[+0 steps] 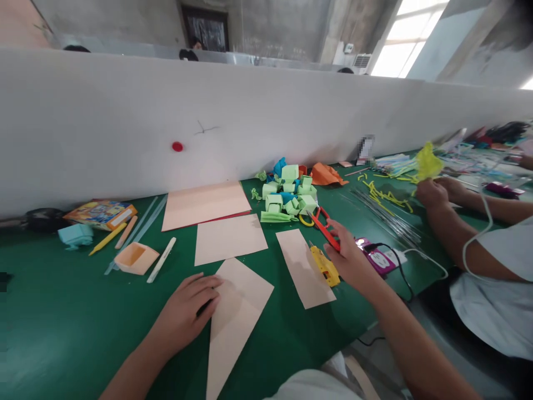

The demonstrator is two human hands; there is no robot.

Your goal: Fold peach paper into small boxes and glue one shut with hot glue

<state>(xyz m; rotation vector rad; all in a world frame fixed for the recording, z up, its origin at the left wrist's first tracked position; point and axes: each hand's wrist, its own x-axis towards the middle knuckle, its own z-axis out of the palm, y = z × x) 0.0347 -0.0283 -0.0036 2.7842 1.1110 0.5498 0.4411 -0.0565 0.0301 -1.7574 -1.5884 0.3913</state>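
My left hand (195, 305) lies with fingers stretched out on the left edge of a pale peach sheet of paper (241, 300), folded to a slanted shape. In my right hand (345, 255) is a slim red utility knife (326, 230), its tip pointing up and left toward the green paper pieces. Below that hand a yellow glue gun (325, 265) rests partly on a narrow peach paper strip (297, 261). Scissors with red and yellow handles (307, 221) lie just beyond the knife, partly covered.
Peach sheets (231, 239) lie behind the folded one. Light-green folded paper boxes (287, 194) are heaped at the partition (125, 122). An open peach paper box (136, 259) sits left. At right are a purple power strip (377, 256) with cables and a co-worker's hands (435, 191) holding yellow material.
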